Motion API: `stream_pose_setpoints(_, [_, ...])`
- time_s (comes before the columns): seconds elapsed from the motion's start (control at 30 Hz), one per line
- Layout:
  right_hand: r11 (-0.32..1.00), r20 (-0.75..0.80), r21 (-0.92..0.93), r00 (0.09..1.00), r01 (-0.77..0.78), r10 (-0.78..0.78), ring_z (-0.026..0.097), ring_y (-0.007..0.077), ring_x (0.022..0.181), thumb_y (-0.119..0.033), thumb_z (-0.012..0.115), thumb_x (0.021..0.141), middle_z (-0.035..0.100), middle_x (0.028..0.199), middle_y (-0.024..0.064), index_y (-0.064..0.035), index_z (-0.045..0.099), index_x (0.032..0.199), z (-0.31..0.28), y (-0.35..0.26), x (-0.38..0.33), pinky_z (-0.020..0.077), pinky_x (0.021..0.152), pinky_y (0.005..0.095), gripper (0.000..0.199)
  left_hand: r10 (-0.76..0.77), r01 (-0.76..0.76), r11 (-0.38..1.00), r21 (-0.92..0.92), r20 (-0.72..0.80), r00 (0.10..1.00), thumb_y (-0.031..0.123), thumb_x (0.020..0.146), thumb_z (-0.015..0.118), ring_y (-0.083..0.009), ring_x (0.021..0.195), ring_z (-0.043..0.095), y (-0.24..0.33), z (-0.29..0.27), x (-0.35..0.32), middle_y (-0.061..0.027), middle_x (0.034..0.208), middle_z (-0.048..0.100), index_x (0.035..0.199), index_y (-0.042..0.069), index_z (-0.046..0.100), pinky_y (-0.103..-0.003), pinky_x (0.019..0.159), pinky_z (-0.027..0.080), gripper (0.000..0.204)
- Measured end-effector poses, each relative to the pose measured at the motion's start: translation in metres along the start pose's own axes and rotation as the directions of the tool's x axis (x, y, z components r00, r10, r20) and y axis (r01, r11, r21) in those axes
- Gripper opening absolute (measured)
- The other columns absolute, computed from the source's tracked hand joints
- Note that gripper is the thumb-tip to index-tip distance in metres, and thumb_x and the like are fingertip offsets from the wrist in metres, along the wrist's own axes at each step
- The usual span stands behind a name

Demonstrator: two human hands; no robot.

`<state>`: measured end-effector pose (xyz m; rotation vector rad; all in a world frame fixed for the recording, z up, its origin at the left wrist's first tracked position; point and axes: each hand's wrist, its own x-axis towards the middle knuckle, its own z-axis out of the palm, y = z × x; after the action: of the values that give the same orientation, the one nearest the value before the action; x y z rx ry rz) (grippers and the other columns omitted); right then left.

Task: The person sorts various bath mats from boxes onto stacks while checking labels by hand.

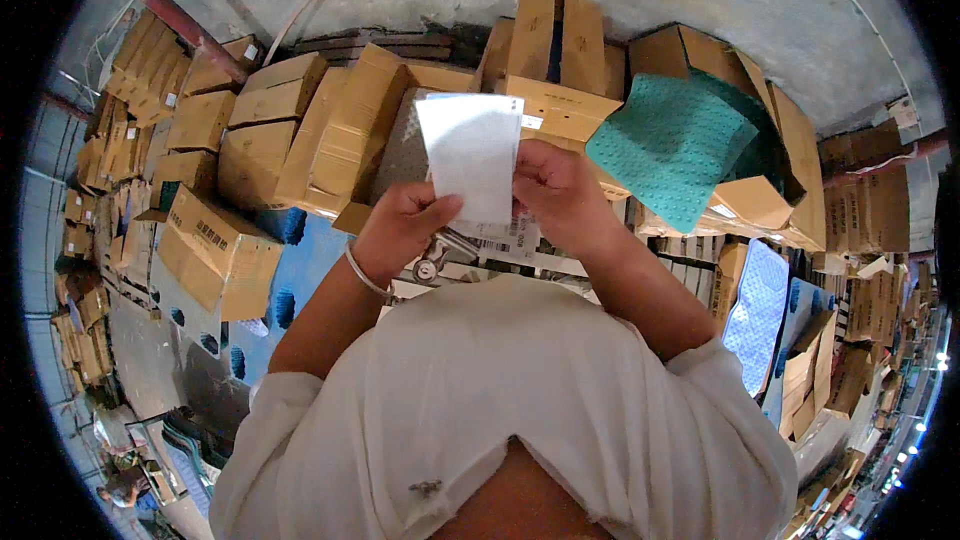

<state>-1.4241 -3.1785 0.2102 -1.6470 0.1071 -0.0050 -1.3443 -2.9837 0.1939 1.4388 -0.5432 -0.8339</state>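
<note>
My left hand [403, 225] is closed on a small stack of white paper sheets [470, 155], its thumb lying on the lower left edge. At the right edge of the sheets my right hand [562, 195] is closed too, with fingertips pinched on the paper. The stack is upright in front of my chest; a bluish edge shows behind its top. Just below the sheets is a printed label with a barcode [517, 240]. Beside it, partly covered by my left wrist, sits a shiny metal tool [430, 265] whose kind I cannot make out.
An open carton [790, 175] at the right has a green bumpy mat [680, 150] hanging over its side. More open cartons [555, 105] line the wall ahead. A blue mat [755, 310] leans at the right. Cartons [220, 250] and blue plastic pallets [325, 275] are at the left.
</note>
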Motion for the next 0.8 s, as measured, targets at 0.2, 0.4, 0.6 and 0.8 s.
stream_pose_setpoints(0.2, [0.979, -0.079, 0.166, 0.988, -0.117, 0.132, 0.06, 0.0121, 0.074, -0.007, 0.051, 0.088, 0.064, 0.086, 0.0069, 0.0003, 0.056, 0.111, -0.013, 0.03, 0.015, 0.0499, 0.065, 0.0257, 0.024, -0.152, 0.171, 0.984, 0.052, -0.257, 0.954, 0.021, 0.087, 0.059, -0.0093, 0.065, 0.055, -0.026, -0.043, -0.008, -0.003, 0.077, 0.062, 0.09, -0.002, 0.064, -0.022, 0.053, 0.042, 0.023])
stream_pose_setpoints(0.4, [0.819, -0.353, 0.065, 0.754, -0.571, 0.554, 0.055, 0.0135, 0.061, -0.015, 0.055, 0.086, 0.062, 0.077, 0.0102, 0.0012, 0.057, 0.101, -0.118, 0.175, -0.003, 0.0473, 0.053, 0.0267, 0.022, -0.539, 0.332, 0.811, -0.483, -0.394, 0.744, 0.022, 0.088, 0.058, -0.0146, 0.066, 0.059, -0.094, -0.101, -0.032, -0.0037, 0.083, 0.062, 0.098, 0.001, 0.058, -0.026, 0.05, 0.045, 0.023])
stream_pose_setpoints(0.6, [0.508, -0.205, 0.306, 0.465, -0.805, 0.861, 0.056, 0.0189, 0.056, -0.017, 0.058, 0.084, 0.062, 0.074, 0.0131, -0.0014, 0.058, 0.092, -0.158, 0.291, -0.011, 0.0477, 0.049, 0.0297, 0.017, -0.611, 0.297, 0.721, -0.626, -0.371, 0.7, 0.024, 0.09, 0.054, -0.0154, 0.076, 0.059, -0.125, -0.112, -0.021, -0.0049, 0.089, 0.061, 0.101, 0.002, 0.057, -0.029, 0.062, 0.047, 0.025])
stream_pose_setpoints(0.8, [0.286, -0.144, -0.921, 0.912, -0.266, 0.385, 0.061, 0.0317, 0.081, -0.017, 0.053, 0.081, 0.064, 0.088, 0.0148, -0.003, 0.061, 0.086, -0.234, 0.346, 0.12, 0.0501, 0.072, 0.0398, 0.017, -0.654, 0.45, 0.756, -0.475, -0.53, 0.539, 0.021, 0.09, 0.053, -0.0152, 0.082, 0.057, -0.11, -0.103, 0.051, -0.0054, 0.088, 0.061, 0.097, 0.001, 0.058, -0.031, 0.069, 0.047, 0.022])
